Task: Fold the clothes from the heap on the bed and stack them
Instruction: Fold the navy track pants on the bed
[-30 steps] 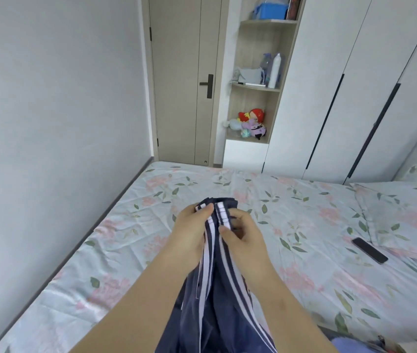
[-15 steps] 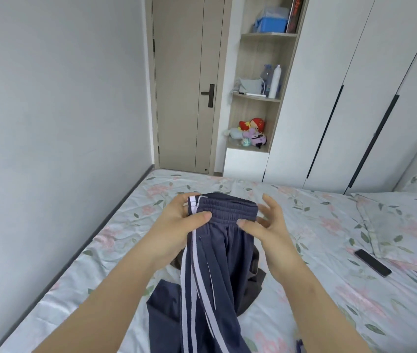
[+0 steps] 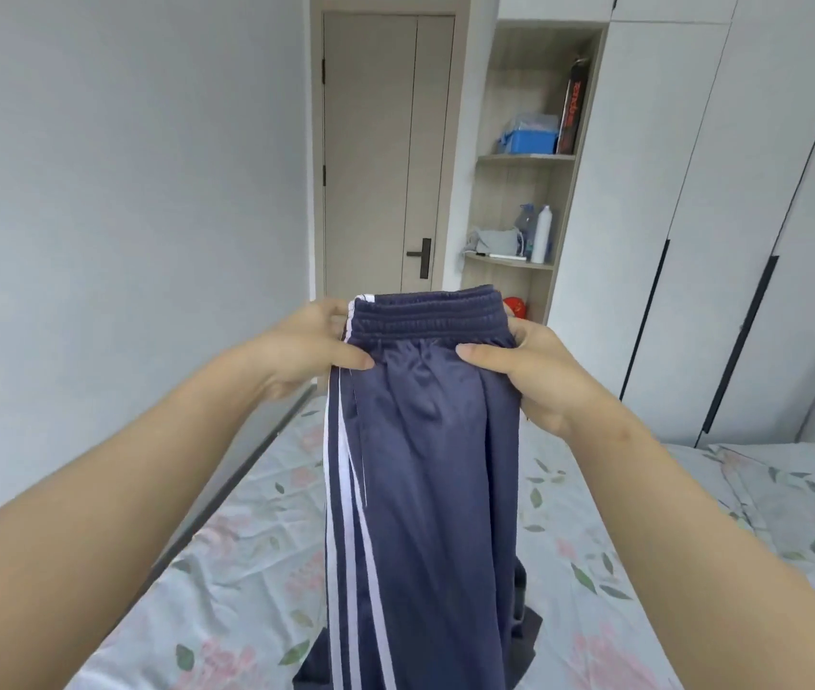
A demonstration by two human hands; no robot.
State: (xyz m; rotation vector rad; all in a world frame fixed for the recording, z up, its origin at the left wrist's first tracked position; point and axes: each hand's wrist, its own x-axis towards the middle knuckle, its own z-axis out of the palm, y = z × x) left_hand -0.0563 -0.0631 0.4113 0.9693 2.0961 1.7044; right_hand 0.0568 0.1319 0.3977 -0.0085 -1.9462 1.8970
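Navy track trousers with white side stripes hang in the air in front of me, waistband uppermost. My left hand pinches the waistband's striped left end, thumb in front. At the waistband's right end my right hand grips the cloth the same way. The legs drop down to the floral bed sheet, where their lower ends bunch. The heap of clothes is out of view.
A grey wall runs along the bed's left side. Beyond the bed stand a closed door, open shelves with a blue box and bottles, and white wardrobe doors. A floral pillow lies at the right.
Both hands have spread apart along the waistband and risen, lifting the trousers higher. The view has tilted up, so the phone on the bed is no longer seen.
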